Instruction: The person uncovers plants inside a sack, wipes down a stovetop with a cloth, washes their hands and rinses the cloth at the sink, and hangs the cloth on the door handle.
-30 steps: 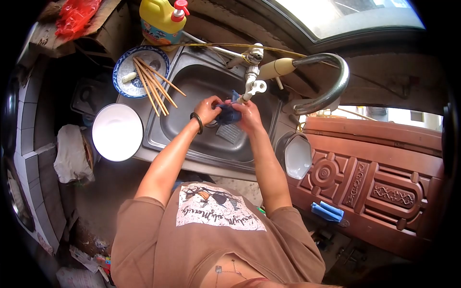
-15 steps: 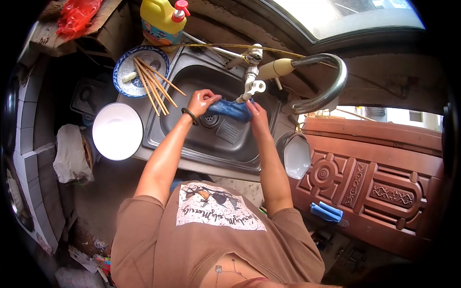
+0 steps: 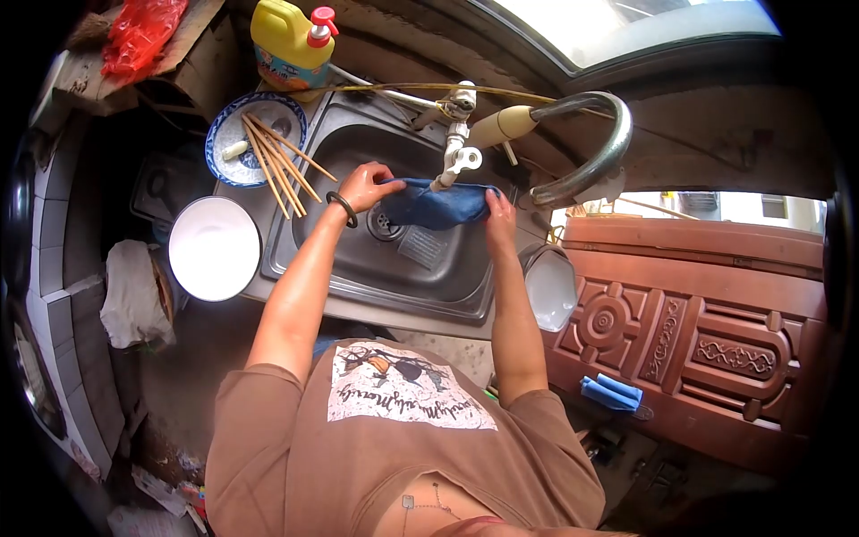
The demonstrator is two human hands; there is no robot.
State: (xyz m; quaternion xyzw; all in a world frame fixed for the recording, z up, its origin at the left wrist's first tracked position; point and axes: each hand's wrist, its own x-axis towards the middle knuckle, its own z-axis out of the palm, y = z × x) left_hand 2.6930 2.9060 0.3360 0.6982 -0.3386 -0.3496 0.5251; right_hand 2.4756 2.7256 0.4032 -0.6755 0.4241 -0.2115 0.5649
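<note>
A wet blue cloth is stretched between my two hands over the metal sink. My left hand, with a dark bangle at the wrist, pinches its left end. On the other side, my right hand grips the right end. The white tap comes down right at the cloth's upper edge, between the hands. Below the cloth show the round drain and a ridged rectangular patch on the sink floor.
Left of the sink stand a blue-rimmed bowl with chopsticks across it and a white bowl. A yellow bottle with a red pump is behind. At right are a pale basin and a curved metal pipe.
My hands have moved apart, the right one to the right and slightly down. The bunched cloth is now spread wider and hangs flatter between them. The view has shifted slightly.
</note>
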